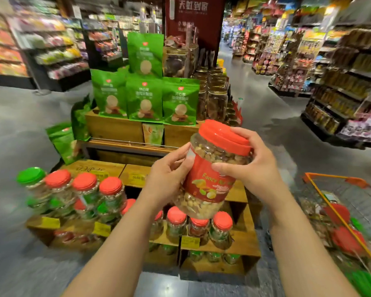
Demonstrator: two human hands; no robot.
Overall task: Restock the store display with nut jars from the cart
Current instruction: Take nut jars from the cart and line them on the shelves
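Note:
I hold a clear nut jar (210, 183) with a red lid and a red label, tilted to the right, above the wooden display (238, 243). My left hand (169, 179) grips its left side. My right hand (248, 163) curls round its top right, just under the lid. Several red-lidded jars (84, 185) and a green-lidded jar (30, 176) stand on the display's left tier. More red-lidded jars (222, 226) stand on a lower shelf under the held jar. At the right, the orange-rimmed wire cart (338, 213) holds more red-lidded jars (347, 241).
Green snack pouches (145, 99) stand on the upper wooden tier, with tall clear jars (216, 97) beside them. Store shelving lines the left and right. A grey-floored aisle runs between the display and the right shelves. Yellow price tags (135, 179) hang on the display's front edges.

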